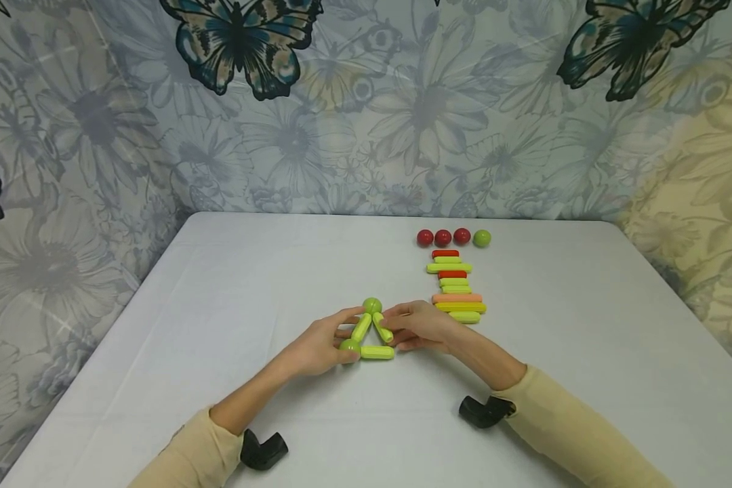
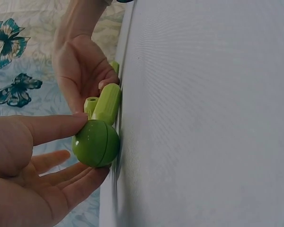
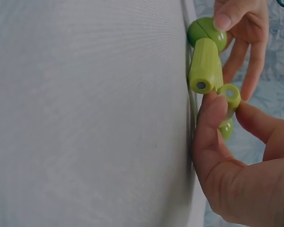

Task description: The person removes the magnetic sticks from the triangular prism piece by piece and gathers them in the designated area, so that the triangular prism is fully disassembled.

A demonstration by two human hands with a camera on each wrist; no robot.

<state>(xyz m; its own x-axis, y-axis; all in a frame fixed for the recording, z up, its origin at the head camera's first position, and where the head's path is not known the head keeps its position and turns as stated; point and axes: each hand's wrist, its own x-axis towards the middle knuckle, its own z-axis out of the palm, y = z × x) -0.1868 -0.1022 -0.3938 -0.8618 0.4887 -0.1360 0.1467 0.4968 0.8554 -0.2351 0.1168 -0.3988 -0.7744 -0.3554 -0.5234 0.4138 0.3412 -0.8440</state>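
Note:
Two green balls and three ribbed lime-green building rods form an unclosed triangle on the table. My left hand [image 1: 317, 347] grips the near-left ball [image 1: 349, 348], thumb on one side and fingertips on the other in the left wrist view. From that ball run the left rod [image 1: 361, 328] and the bottom rod [image 1: 378, 352]. The far ball [image 1: 372, 305] joins the left rod to the right rod [image 1: 382, 328]. My right hand [image 1: 423, 327] pinches that right rod between thumb and finger. Grey discs show in the free ends of the right rod [image 3: 231, 93] and bottom rod [image 3: 202, 71].
Beyond my right hand, red, lime, orange and yellow rods [image 1: 454, 268] lie in a column. Behind them sit three red balls [image 1: 442, 238] and a green ball [image 1: 482, 238] in a row. A white cloth covers the table [image 1: 268, 271]; patterned fabric [image 1: 427, 135] hangs at its back.

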